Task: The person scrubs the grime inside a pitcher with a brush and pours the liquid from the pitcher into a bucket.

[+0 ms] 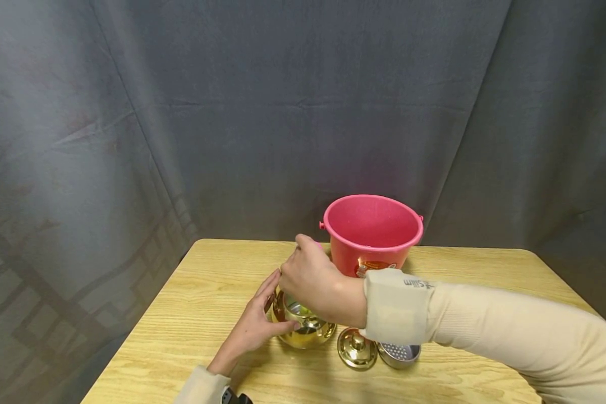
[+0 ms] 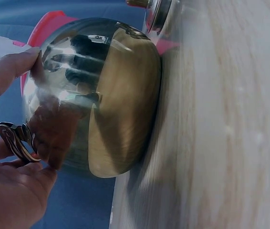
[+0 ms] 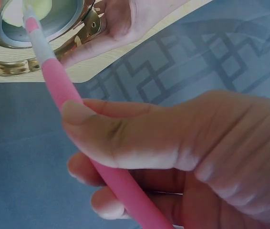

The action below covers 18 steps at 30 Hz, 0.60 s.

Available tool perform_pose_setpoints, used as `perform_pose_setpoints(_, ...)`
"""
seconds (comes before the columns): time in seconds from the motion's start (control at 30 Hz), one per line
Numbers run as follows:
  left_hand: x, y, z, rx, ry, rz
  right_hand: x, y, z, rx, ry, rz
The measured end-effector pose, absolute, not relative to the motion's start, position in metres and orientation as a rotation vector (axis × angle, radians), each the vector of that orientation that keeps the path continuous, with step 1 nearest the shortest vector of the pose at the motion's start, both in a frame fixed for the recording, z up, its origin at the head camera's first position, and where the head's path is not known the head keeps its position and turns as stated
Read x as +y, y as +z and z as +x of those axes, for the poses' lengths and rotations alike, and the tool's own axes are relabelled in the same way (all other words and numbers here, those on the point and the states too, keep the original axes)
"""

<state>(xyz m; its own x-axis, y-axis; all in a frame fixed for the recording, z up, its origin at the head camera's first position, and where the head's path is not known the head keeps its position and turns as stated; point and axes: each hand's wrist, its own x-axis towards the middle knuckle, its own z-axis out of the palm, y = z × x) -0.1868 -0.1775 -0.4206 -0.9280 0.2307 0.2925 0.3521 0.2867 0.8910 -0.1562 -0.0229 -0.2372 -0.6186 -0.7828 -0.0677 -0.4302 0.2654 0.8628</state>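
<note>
A shiny gold-coloured teapot (image 1: 308,335) stands uncovered on the table. My left hand (image 1: 255,326) holds it from the left side, thumb at the front and fingers around toward the back. In the left wrist view, the folded metal handle (image 2: 16,141) of the pot lies by those fingers. Above the pot is my right hand (image 1: 317,280), gripping a pink-handled sponge brush (image 3: 61,86) between thumb and fingers. The brush slants down into the opening, where its yellow-green head (image 3: 39,8) shows inside. The right hand partly hides the pot's mouth in the head view.
Right of the pot lies its gold lid (image 1: 357,350), beside a round metal strainer (image 1: 401,354) with a perforated bottom. A pink bucket (image 1: 373,224) stands behind them toward the table's back edge. A grey curtain (image 1: 303,112) hangs behind the wooden table (image 1: 182,325).
</note>
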Motion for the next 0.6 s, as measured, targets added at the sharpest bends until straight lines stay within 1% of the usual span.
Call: perform_pose_setpoints(0.6, -0.1787, -0.4210, -0.1871, -2.425, -1.738, -0.545, -0.0212, -0.2396, -0.1600, -2.232, -1.199, 1.120)
